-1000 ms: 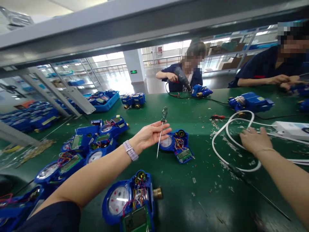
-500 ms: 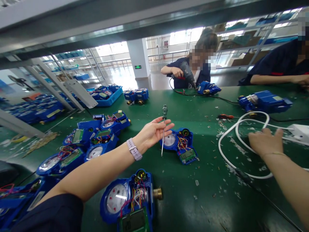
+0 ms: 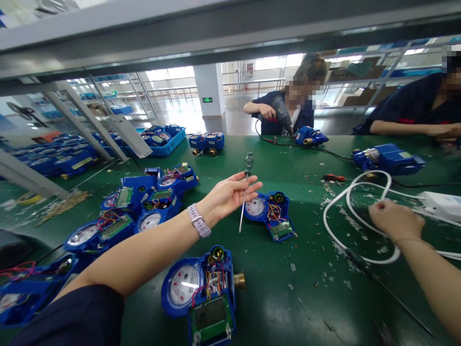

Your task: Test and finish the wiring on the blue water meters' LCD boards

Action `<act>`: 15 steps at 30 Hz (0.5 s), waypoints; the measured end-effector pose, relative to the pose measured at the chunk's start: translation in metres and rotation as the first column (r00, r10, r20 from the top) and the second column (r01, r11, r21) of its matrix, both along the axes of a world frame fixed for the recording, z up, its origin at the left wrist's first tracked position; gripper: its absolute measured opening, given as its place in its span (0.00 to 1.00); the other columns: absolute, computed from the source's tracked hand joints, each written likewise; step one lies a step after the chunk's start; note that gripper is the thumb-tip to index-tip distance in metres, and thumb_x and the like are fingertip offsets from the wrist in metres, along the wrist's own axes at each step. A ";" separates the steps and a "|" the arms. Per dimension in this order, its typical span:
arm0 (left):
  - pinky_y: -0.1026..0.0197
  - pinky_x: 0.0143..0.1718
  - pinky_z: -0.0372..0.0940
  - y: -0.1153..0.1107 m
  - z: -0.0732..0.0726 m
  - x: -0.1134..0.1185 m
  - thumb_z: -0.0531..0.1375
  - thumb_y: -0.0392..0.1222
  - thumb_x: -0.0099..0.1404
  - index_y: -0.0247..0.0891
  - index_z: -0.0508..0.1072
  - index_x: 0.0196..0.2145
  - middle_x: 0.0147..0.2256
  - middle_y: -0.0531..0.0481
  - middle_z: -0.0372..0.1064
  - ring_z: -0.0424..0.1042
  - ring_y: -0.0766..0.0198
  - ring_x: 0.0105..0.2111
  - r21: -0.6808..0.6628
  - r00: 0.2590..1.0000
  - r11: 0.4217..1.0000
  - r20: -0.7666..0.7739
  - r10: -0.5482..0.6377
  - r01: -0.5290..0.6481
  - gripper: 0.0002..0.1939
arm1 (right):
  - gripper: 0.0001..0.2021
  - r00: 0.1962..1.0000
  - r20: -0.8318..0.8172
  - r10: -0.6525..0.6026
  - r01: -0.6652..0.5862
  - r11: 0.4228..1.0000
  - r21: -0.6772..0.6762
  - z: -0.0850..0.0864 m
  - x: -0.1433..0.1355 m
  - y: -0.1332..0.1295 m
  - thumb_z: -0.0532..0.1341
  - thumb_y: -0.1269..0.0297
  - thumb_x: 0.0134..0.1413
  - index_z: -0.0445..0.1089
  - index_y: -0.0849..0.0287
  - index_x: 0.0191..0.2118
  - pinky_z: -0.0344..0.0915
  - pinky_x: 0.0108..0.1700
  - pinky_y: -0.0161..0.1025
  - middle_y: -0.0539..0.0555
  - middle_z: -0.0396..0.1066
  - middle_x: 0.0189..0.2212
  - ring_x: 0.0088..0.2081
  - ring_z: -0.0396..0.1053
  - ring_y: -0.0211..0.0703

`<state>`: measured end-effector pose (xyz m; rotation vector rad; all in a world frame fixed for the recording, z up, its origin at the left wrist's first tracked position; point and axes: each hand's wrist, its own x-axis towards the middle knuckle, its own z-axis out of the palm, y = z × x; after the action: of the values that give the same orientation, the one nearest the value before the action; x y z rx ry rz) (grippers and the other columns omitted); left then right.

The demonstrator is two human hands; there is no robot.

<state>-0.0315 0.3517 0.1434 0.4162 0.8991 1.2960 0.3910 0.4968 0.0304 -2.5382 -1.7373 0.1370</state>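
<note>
My left hand (image 3: pixel 232 196) is palm up, thumb and fingers around the shaft of a screwdriver (image 3: pixel 248 164) whose green handle points up and tip points down. Just right of it, an opened blue meter (image 3: pixel 256 206) with wires and a small display lies on the green table (image 3: pixel 273 283). Nearer to me sits a larger opened blue meter (image 3: pixel 184 284) with a brass fitting. At the right, my right hand (image 3: pixel 394 218) is curled over the looped white cable (image 3: pixel 326 218); what its fingers hold, if anything, is hidden.
More opened meters (image 3: pixel 149 222) crowd the left side. Behind them stands a blue crate (image 3: pixel 173 144). A red-handled screwdriver (image 3: pixel 334 178) and a white power strip (image 3: pixel 441 205) lie right. Across the table a person holds a heat gun (image 3: pixel 281 111); another person's arms are far right.
My right hand has curled its fingers and turned at the white cable. My left hand still has the screwdriver. The view has shifted slightly.
</note>
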 end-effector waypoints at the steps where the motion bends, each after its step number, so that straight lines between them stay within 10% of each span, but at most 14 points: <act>1: 0.61 0.36 0.74 -0.004 0.003 0.000 0.53 0.18 0.64 0.35 0.63 0.45 0.39 0.48 0.76 0.81 0.62 0.33 0.006 1.000 1.000 0.006 -0.004 0.004 0.16 | 0.12 0.997 -0.077 -0.013 0.016 0.999 0.036 0.005 -0.002 -0.008 0.58 0.57 0.68 0.71 0.60 0.48 0.65 0.55 0.52 0.59 0.70 0.48 0.52 0.68 0.49; 8: 0.65 0.30 0.73 -0.041 0.031 -0.002 0.51 0.19 0.66 0.35 0.62 0.40 0.36 0.49 0.75 0.81 0.62 0.32 0.043 0.999 0.999 0.031 -0.032 0.030 0.13 | 0.14 0.759 -0.619 0.205 -0.016 0.955 0.296 0.035 -0.039 -0.103 0.57 0.55 0.69 0.68 0.62 0.37 0.70 0.40 0.40 0.50 0.70 0.29 0.31 0.71 0.38; 15: 0.70 0.22 0.63 -0.129 0.041 -0.003 0.59 0.24 0.64 0.36 0.66 0.42 0.33 0.51 0.73 0.71 0.72 0.23 0.145 0.980 0.970 -0.042 -0.192 0.196 0.11 | 0.28 0.407 -0.735 0.543 -0.201 0.838 0.508 0.064 -0.112 -0.242 0.64 0.32 0.48 0.68 0.57 0.33 0.69 0.28 0.41 0.52 0.68 0.21 0.23 0.69 0.44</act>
<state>-0.0345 0.2231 0.1846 0.6257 0.7670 1.1820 0.2788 0.2549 0.0945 -1.2955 -1.5956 0.8810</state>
